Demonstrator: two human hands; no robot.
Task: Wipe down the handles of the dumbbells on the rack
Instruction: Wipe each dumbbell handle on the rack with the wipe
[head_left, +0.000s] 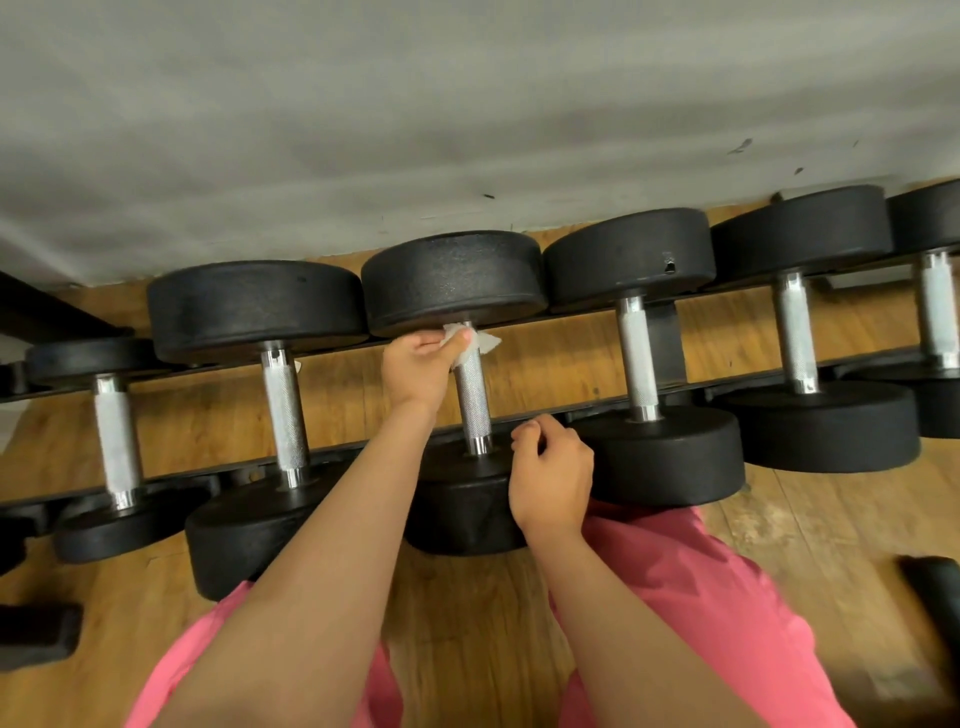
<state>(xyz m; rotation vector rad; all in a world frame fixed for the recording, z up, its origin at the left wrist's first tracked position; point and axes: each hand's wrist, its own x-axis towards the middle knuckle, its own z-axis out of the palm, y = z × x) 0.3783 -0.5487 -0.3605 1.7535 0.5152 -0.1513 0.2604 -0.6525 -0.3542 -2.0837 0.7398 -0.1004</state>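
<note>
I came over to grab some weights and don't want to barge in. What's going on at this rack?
A person in pink shorts is wiping dumbbell handles. The left hand holds a crumpled white paper wipe round the far end of the knurled silver handle of the middle black round-headed dumbbell. The right hand rests on that dumbbell's near head, fingers loosely curled. The neighbouring dumbbells lie untouched on the black metal rack.
</note>
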